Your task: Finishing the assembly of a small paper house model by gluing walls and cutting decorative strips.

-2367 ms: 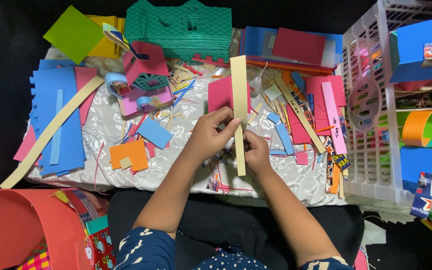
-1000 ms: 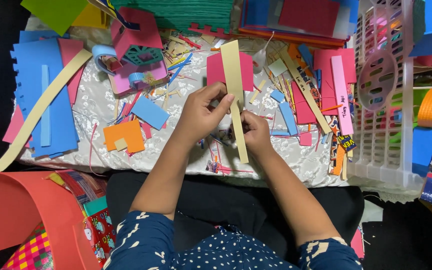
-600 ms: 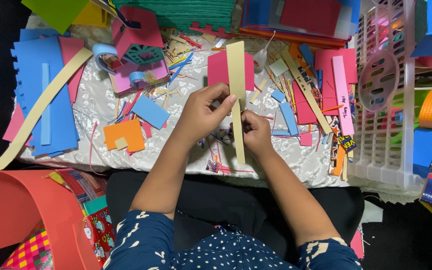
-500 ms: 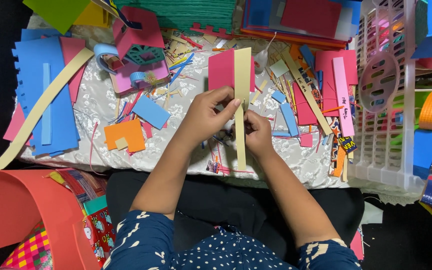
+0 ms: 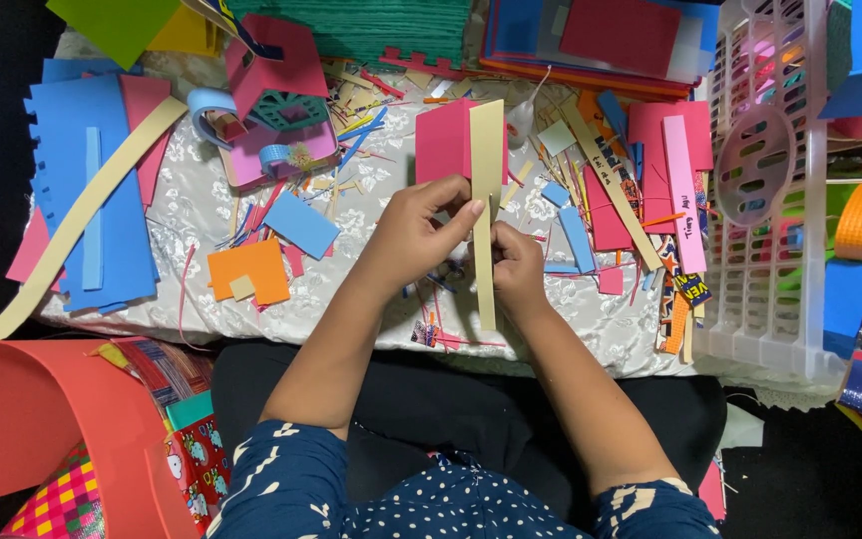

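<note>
A long beige foam strip [image 5: 486, 170] stands upright in both my hands above the work cloth. My left hand [image 5: 416, 235] pinches it near its middle with thumb and fingers. My right hand [image 5: 513, 269] grips its lower part from the right. A pink foam sheet [image 5: 443, 140] lies flat just behind the strip. Small scraps lie under my hands.
A blue foam sheet [image 5: 82, 190] with a beige strip [image 5: 87, 215] across it lies left. An orange piece [image 5: 249, 269] and a small foam house [image 5: 276, 100] sit left of centre. A white plastic basket [image 5: 765, 200] stands right, a red bucket [image 5: 42, 419] lower left.
The strip has shifted a little right and now stands straighter; my hands moved slightly with it. The view also shifted a little.
</note>
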